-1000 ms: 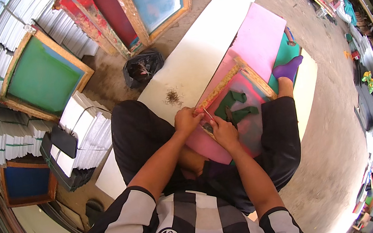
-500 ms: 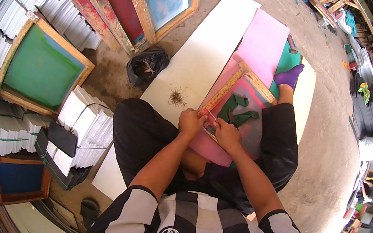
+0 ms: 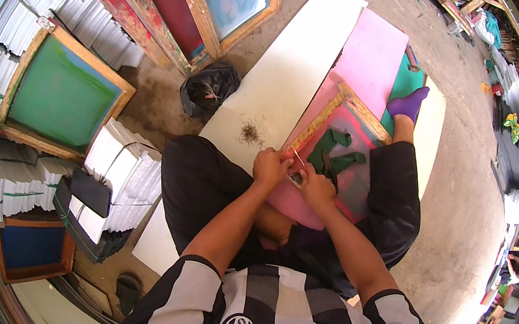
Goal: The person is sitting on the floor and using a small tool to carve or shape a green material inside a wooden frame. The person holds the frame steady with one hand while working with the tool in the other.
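A paint-stained wooden screen frame (image 3: 366, 115) lies tilted across my lap, between my bent legs. My left hand (image 3: 270, 167) is closed on the near left rail of the frame. My right hand (image 3: 317, 187) is wrapped round a thin metal-shafted tool (image 3: 299, 157), perhaps a screwdriver; its handle is mostly hidden in the fist. The shaft meets the rail just right of my left fingers. Green strips of cloth (image 3: 346, 160) lie on the screen mesh, with a dark slim tool (image 3: 330, 169) beside them, its kind unclear.
Small dark bits, like pulled staples (image 3: 249, 134), are heaped on a white board (image 3: 298, 58). A black plastic bag (image 3: 211, 90) stands beyond it. Pink sheet (image 3: 375, 45) lies under the frame. Other screen frames (image 3: 63, 93) and bundled white stacks (image 3: 125, 160) crowd the left.
The view has shifted slightly, so the scene sits a little further right. The tool's shaft has tilted a bit; both hands keep their grip at the same rail.
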Available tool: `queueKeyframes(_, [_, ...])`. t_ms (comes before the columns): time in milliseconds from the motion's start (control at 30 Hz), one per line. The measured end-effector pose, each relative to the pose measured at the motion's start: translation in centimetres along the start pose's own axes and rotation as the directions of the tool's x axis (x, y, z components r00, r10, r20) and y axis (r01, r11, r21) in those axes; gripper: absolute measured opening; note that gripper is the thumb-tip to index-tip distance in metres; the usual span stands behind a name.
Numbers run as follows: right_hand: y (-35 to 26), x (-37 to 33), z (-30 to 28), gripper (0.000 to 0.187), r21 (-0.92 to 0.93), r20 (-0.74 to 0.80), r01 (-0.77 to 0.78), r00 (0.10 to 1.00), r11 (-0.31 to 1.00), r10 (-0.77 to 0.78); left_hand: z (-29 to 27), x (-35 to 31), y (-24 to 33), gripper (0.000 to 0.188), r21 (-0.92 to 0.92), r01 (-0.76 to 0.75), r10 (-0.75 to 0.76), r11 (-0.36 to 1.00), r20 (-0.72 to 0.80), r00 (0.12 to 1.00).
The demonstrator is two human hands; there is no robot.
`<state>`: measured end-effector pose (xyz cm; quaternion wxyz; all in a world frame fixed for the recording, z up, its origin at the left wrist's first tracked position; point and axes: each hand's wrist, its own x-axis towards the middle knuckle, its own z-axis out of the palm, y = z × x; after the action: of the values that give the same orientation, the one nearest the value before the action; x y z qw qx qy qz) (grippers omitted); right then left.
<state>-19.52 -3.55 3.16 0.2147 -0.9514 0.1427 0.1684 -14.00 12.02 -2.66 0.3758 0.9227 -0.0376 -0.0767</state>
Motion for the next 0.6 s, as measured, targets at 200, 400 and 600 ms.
queueKeyframes(200, [3.9, 1.9, 2.1, 0.031, 0.365, -0.069, 0.147, 0.989, 0.919, -0.131, -0.4, 0.0, 1.0, 0.032, 0.047, 0.017, -0.019, 0.999, 0.034, 0.999])
queueKeyframes(400, [3.8, 2.0, 1.0, 0.033, 0.697, 0.158, 0.001, 0.975, 0.717, -0.155, -0.3, 0.5, 0.3, 0.036, 0.108, -0.001, -0.005, 0.994, 0.055, 0.998])
queueKeyframes(600, [1.6, 0.6, 0.8, 0.027, 0.111, -0.054, 0.09, 0.995, 0.99, -0.085, 0.2, 0.3, -0.4, 0.039, 0.106, -0.037, 0.034, 0.994, 0.029, 0.999])
